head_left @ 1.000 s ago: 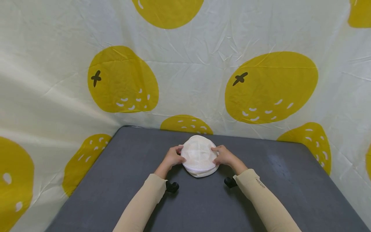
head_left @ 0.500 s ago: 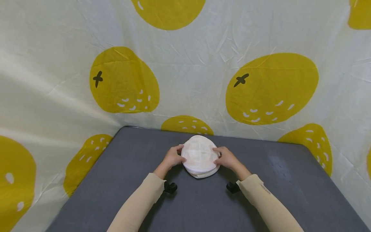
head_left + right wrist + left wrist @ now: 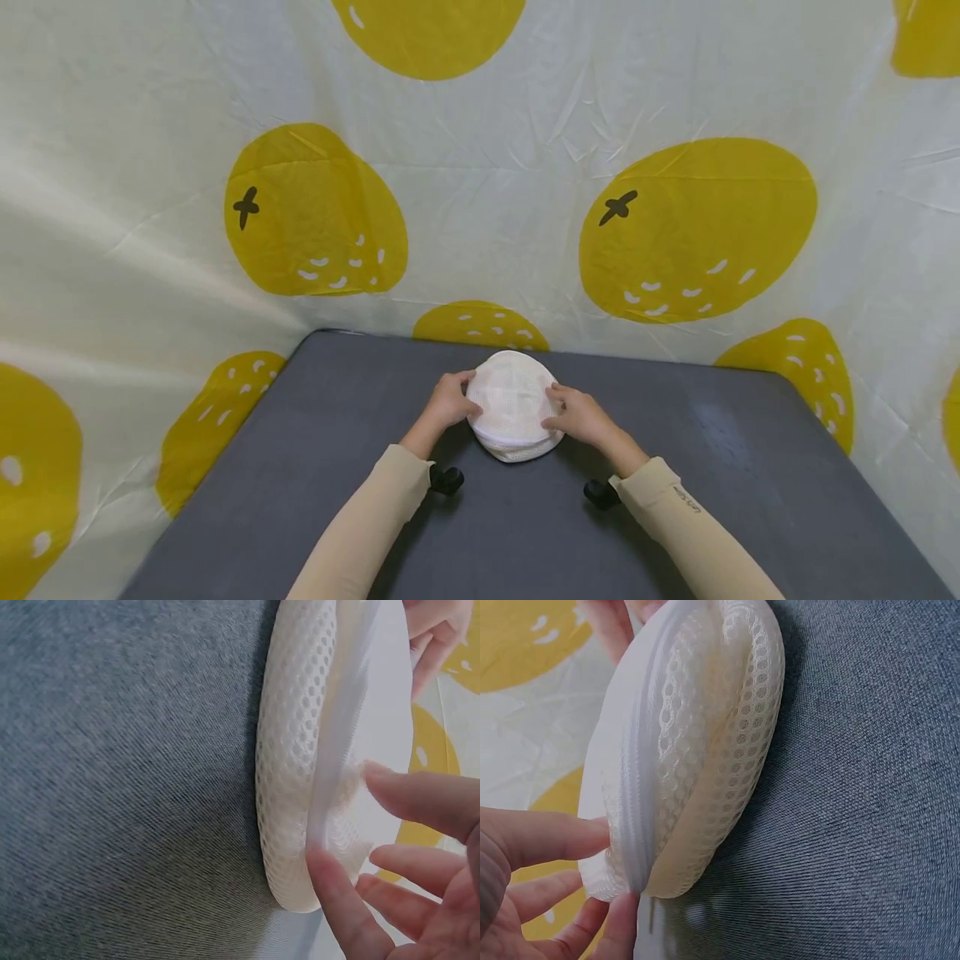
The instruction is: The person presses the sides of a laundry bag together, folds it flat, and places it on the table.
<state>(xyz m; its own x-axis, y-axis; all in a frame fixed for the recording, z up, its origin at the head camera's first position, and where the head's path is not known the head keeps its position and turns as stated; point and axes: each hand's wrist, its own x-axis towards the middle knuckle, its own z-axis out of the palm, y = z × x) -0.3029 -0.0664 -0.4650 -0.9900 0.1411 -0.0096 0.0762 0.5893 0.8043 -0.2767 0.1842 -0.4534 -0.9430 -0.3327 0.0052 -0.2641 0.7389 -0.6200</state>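
In the head view, both forearms reach up from the bottom of the frame to a round white mesh pouch (image 3: 514,404) lying at the middle of the grey table (image 3: 750,467). The left hand (image 3: 450,402) cups its left edge and the right hand (image 3: 579,414) its right edge, fingers curled onto it.

The left wrist view shows the zip seam along the pouch's rim, with fingertips (image 3: 570,836) at lower left pinching it.

The right wrist view shows fingertips (image 3: 416,795) at lower right touching the same seam and the pouch resting flat on the cloth.
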